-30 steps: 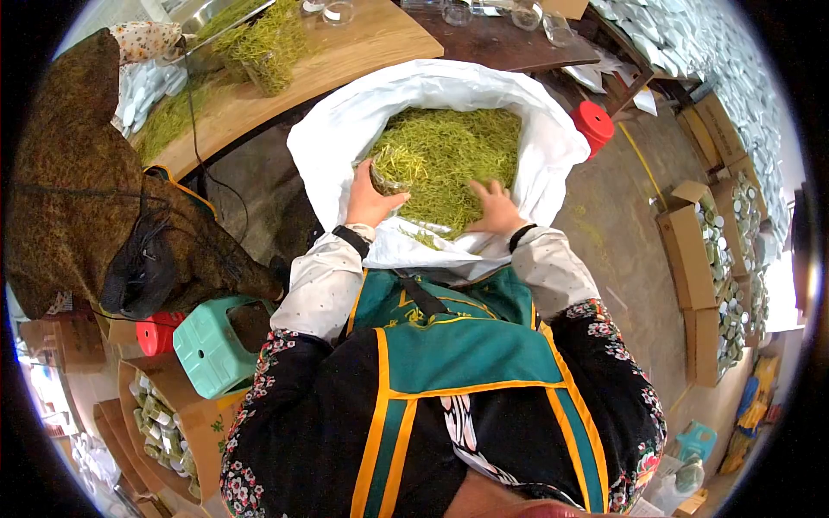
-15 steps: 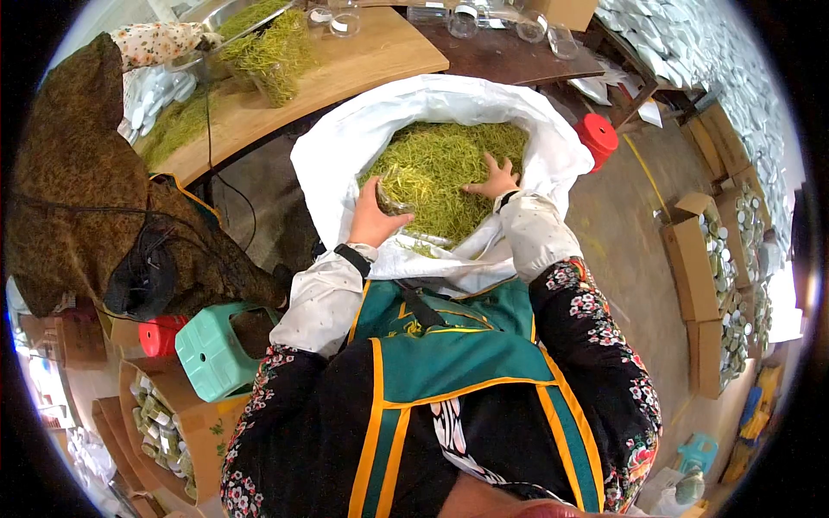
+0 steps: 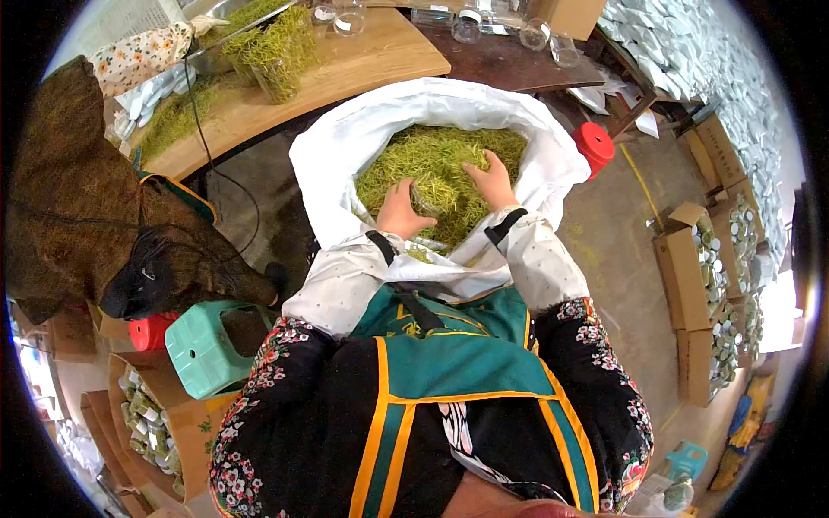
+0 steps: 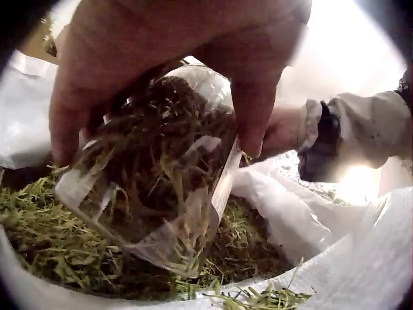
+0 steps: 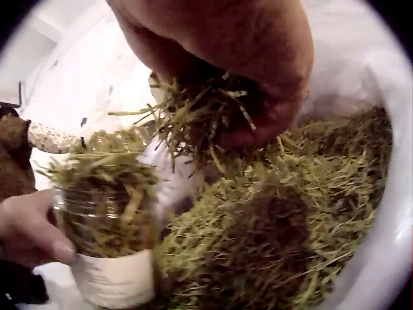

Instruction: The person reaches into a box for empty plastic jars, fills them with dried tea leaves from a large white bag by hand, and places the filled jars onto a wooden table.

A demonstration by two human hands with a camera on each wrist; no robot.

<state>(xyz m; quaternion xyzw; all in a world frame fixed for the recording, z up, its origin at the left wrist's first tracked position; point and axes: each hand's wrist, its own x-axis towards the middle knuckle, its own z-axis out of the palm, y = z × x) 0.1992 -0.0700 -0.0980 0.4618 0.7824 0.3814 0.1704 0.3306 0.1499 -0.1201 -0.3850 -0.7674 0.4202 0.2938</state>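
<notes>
Over a white sack (image 3: 324,164) filled with dried green-yellow stems (image 3: 471,142), my left hand (image 3: 402,212) grips a clear jar (image 5: 113,216). The jar is packed with the same stems, some sticking out above its rim, and a pale label (image 5: 119,281) wraps its lower part. In the left wrist view the jar leans, its base close over the heap. My right hand (image 3: 492,183) holds a loose clump of stems (image 5: 197,126) in curled fingers, just above and beside the jar's mouth in the right wrist view.
Another person's patterned sleeve (image 3: 142,59) reaches over a wooden table (image 3: 371,65) at the left, near a heaped container of stems (image 3: 281,60). Empty jars (image 3: 466,26) stand on a dark table behind. A red stool (image 3: 593,148) is right of the sack, a green stool (image 3: 203,345) at lower left.
My left hand has moved right with the jar, towards the sack's middle. The right hand, earlier spread in the heap, now holds a clump of stems near the jar.
</notes>
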